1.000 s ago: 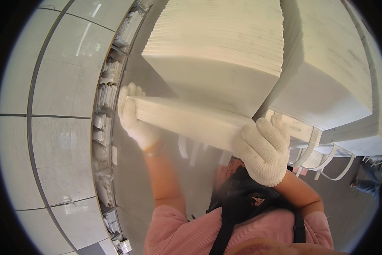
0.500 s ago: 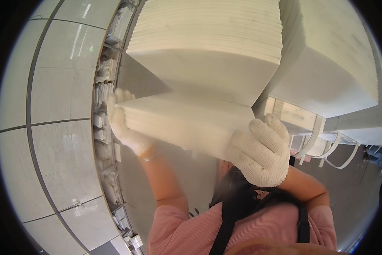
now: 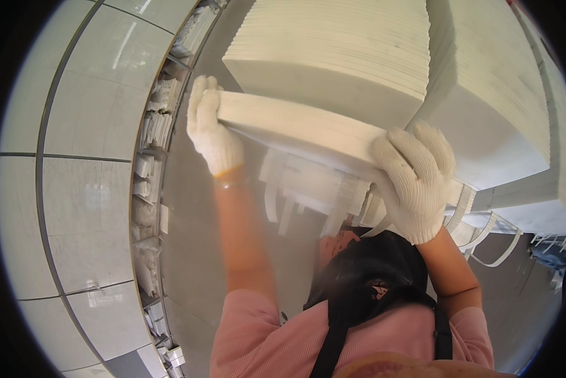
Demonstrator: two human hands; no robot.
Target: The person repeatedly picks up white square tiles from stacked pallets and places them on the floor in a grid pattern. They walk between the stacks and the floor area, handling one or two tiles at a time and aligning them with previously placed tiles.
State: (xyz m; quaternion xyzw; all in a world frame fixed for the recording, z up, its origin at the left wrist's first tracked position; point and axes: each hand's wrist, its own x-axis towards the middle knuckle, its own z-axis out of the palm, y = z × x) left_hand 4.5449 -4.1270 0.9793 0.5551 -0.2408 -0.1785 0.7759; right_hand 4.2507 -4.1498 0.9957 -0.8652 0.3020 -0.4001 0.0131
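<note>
Both my hands, in white knitted gloves, hold up a small stack of thin white stone tiles (image 3: 295, 123); motion blurs its layers. My left hand (image 3: 210, 126) is closed round the far-left end, its fingers over the edge. The near-right end is in the grip of my right hand (image 3: 415, 176), fingers bent over the edge. The held tiles tilt down toward the right. Just beyond them rises a tall pile of white tiles (image 3: 333, 50) with ridged layers, its front face partly covered by the held tiles.
Another tall tile pile (image 3: 497, 120) stands at the right. Below it are pale bundles with loose white straps (image 3: 500, 252). Along the left runs a rack of white offcuts (image 3: 150, 189) beside large pale panels (image 3: 94, 201). A white strapped bundle (image 3: 305, 179) lies lower, under the held tiles.
The held tiles have moved up and away from my body, with both hands rising along with them. Their long edge now faces me, and the strapped bundle below has come into view.
</note>
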